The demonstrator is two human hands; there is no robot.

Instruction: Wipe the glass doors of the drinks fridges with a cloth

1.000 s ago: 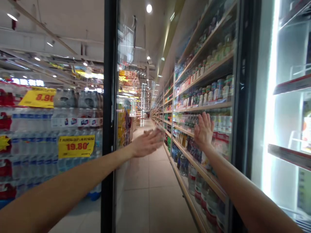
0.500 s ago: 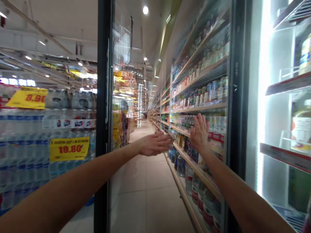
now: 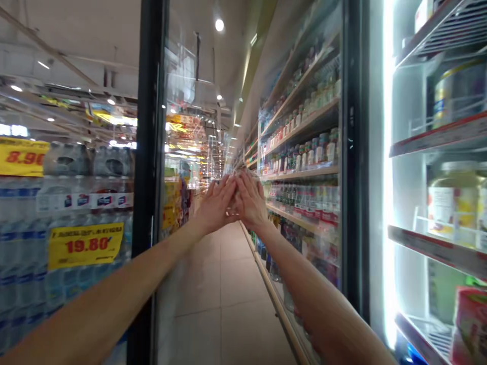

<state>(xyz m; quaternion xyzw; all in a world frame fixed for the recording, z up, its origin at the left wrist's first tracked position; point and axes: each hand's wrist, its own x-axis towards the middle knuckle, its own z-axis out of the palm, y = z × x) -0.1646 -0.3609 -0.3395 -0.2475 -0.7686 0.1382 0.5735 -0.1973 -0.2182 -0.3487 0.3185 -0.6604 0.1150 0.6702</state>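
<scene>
A tall glass door [image 3: 201,284] with a black frame stands open in front of me, and the aisle shows through it or mirrored in it. Against the glass, near the middle of the pane, my left hand [image 3: 216,205] lies with its fingers stretched out, pointing up and right. Close beside it is my right hand [image 3: 249,200], also flat, fingers up, the fingertips of both nearly meeting. A pale blurred patch shows behind and between the fingers; I cannot tell whether it is a reflection or a thin cloth.
On the right, a lit fridge [image 3: 411,192] holds bottles and cartons on wire shelves. To the left, bottled water packs [image 3: 23,253] are stacked under a yellow price sign [image 3: 85,246]. Shelves of drinks [image 3: 300,172] appear in the glass.
My right hand has moved left across the glass to beside my left hand, which has shifted left and slightly up. The view has turned a little right.
</scene>
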